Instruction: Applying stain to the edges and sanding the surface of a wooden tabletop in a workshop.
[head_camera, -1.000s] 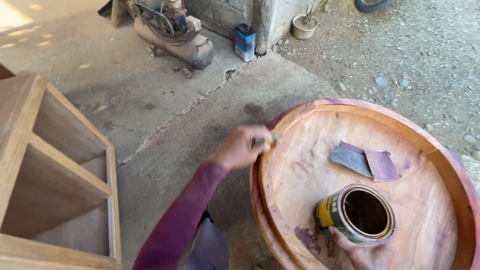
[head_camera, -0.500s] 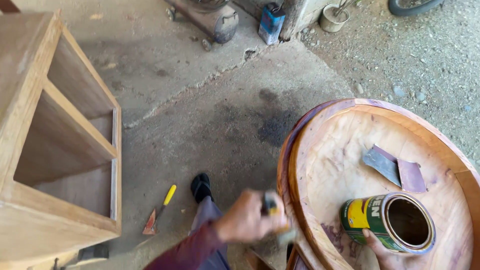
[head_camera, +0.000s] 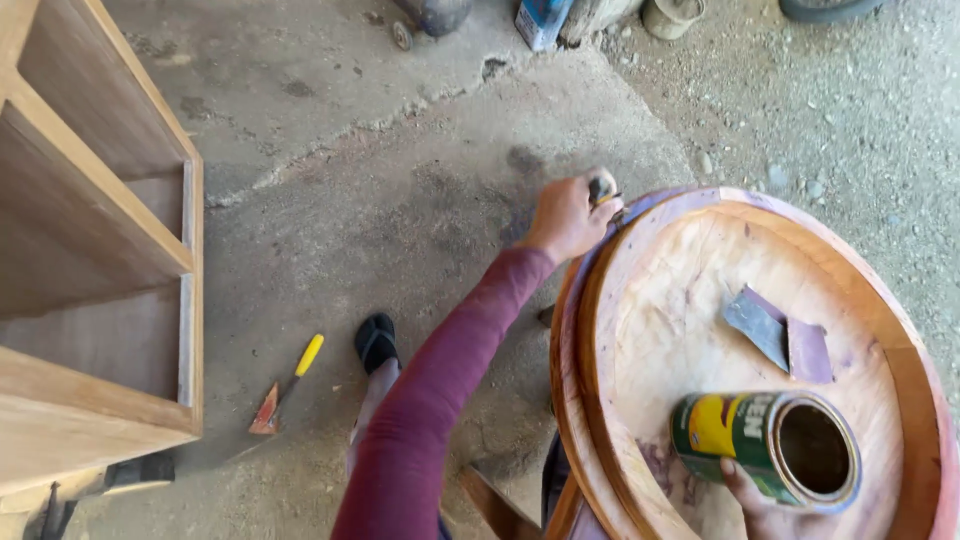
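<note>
The left hand (head_camera: 566, 217) is closed tight around a small tool (head_camera: 601, 188), likely a brush, though the fist hides most of it. It presses that tool against the outer rim of the round wooden top (head_camera: 640, 330), at the far-left edge of the circle. The arm in the maroon sleeve (head_camera: 440, 390) reaches out across the floor to get there, so the rim's curve runs away from the hand to the right and back toward the body.

The right hand (head_camera: 760, 500) sits low at the near edge of the top, fingers curled under an open can (head_camera: 768, 448) lying tipped on its side, mouth facing right. It holds the can steady; the left hand is clearly the nearer one to the rim being worked.

Two scraps of sandpaper (head_camera: 778, 334) lie near the middle of the top, apart from both hands. On the concrete to the left lie a scraper (head_camera: 285, 388) with a yellow handle and an open wooden cabinet (head_camera: 95, 260).
</note>
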